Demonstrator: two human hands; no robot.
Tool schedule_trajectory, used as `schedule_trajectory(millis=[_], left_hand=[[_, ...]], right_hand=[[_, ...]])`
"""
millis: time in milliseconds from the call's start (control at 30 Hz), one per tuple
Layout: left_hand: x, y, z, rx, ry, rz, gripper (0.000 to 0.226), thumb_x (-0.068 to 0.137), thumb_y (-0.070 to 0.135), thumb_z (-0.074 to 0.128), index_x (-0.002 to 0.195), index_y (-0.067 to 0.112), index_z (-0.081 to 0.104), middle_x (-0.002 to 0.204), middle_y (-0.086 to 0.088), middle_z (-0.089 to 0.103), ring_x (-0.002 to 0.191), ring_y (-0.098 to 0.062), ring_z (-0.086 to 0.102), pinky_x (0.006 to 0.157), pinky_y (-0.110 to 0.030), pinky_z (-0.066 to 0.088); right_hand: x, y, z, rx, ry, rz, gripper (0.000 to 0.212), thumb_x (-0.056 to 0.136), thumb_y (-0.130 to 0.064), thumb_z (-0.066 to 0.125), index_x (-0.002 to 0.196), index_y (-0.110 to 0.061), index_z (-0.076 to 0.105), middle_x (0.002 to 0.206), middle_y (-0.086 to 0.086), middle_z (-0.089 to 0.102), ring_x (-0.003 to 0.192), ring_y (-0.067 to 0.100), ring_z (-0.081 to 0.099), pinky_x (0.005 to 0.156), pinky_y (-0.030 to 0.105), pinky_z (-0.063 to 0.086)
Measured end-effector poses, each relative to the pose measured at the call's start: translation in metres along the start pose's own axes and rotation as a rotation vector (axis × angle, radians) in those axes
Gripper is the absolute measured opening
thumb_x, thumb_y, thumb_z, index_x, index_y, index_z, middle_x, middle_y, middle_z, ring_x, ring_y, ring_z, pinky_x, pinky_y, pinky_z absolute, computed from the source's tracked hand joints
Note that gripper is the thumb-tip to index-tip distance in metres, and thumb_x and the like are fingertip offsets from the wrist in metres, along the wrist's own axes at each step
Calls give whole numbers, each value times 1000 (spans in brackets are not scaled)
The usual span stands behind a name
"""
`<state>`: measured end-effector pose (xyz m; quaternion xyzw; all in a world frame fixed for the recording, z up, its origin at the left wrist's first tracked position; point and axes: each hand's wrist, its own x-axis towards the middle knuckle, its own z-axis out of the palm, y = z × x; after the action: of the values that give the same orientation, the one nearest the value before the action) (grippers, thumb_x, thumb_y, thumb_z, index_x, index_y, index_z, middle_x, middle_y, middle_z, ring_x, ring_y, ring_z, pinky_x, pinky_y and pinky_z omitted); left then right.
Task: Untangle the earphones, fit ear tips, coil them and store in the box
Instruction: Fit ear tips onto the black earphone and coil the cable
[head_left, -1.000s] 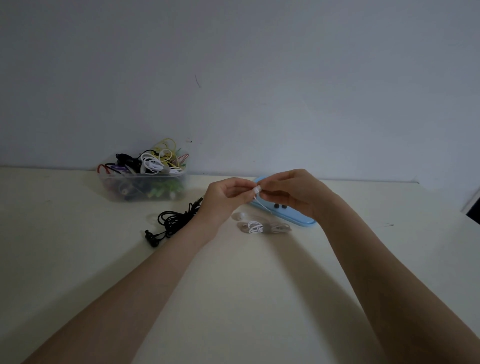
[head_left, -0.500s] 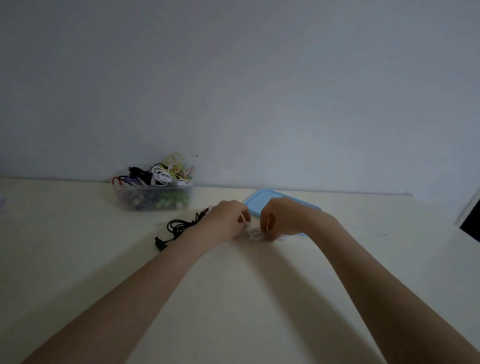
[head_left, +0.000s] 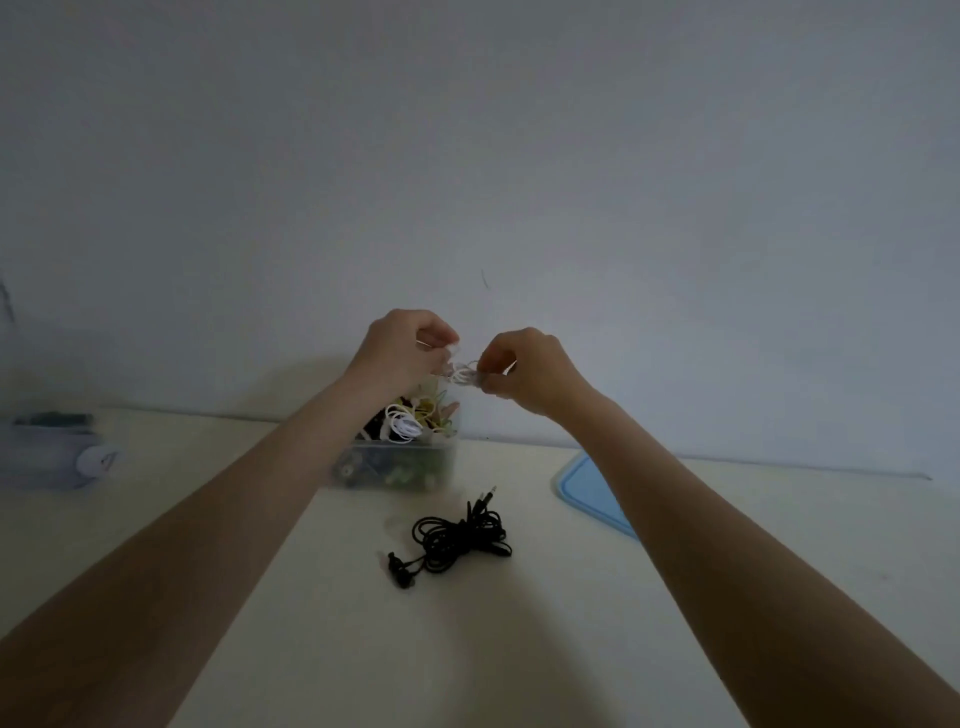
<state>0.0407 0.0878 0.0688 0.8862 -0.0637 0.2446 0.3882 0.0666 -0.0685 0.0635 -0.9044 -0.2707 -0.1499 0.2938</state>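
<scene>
I see a blurred grey object (head_left: 49, 457) at the bench's (head_left: 467, 649) far left. My left hand (head_left: 397, 351) and right hand (head_left: 524, 371) pinch the white earphones (head_left: 461, 374) above the clear box (head_left: 397, 470), heaped with coloured earphones. Coiled black earphones (head_left: 457, 535) lie before it; a blue lid (head_left: 587, 488) lies right.

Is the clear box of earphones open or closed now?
Open. The clear box has no lid on top; coiled earphones rise above its rim, and the blue lid lies apart on the table.
</scene>
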Motion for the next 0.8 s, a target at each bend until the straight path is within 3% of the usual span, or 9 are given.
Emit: schedule_trajectory(millis=[133,267,400,533,633,700,800], left_hand=[[24,-31,-3,110,-1,0,18,83,1,62,99,9,68,92,-2,65,83,-14,60,79,-21,45],[39,-57,9,222,-91,3,20,85,-1,57,97,10,69,100,-6,67,90,-15,59,79,-19,42],[51,-74,17,472,-355,-50,32,90,2,44,106,13,69,119,-6,64,108,-20,57,85,-21,38],[51,-74,32,629,-540,-146,34,91,3,41,112,14,66,122,-11,61,111,-27,55,90,-29,41],[51,-58,41,741,-503,-189,30,92,12,51,120,12,62,126,-13,55,118,-28,49,96,-30,41],[51,-50,41,704,-418,-182,30,90,8,55,119,11,63,126,-12,57,114,-27,54,93,-29,42],[41,-44,32,586,-163,-67,31,91,2,47,113,13,65,123,-9,59,109,-25,56,90,-31,42]], right_hand=[[26,1,42,141,51,113,23,79,-22,73,93,-6,64,88,4,66,74,13,57,58,13,41],[33,7,71,147,46,158,15,75,-15,75,85,-5,69,90,10,70,75,16,59,64,21,46],[39,14,87,101,-11,157,12,78,-15,70,86,-6,71,93,12,70,89,25,64,77,34,52],[50,13,99,-79,-60,180,16,85,-16,58,85,-3,68,93,13,62,96,29,55,70,31,44],[50,14,105,-119,-63,236,24,86,-13,50,63,-7,48,65,6,43,77,27,46,56,26,33],[44,14,103,-50,-81,236,17,86,-14,53,75,-2,58,74,11,54,78,28,52,53,24,33],[31,15,88,116,-31,192,26,88,-20,60,108,-4,64,102,13,65,95,26,61,72,26,43]])
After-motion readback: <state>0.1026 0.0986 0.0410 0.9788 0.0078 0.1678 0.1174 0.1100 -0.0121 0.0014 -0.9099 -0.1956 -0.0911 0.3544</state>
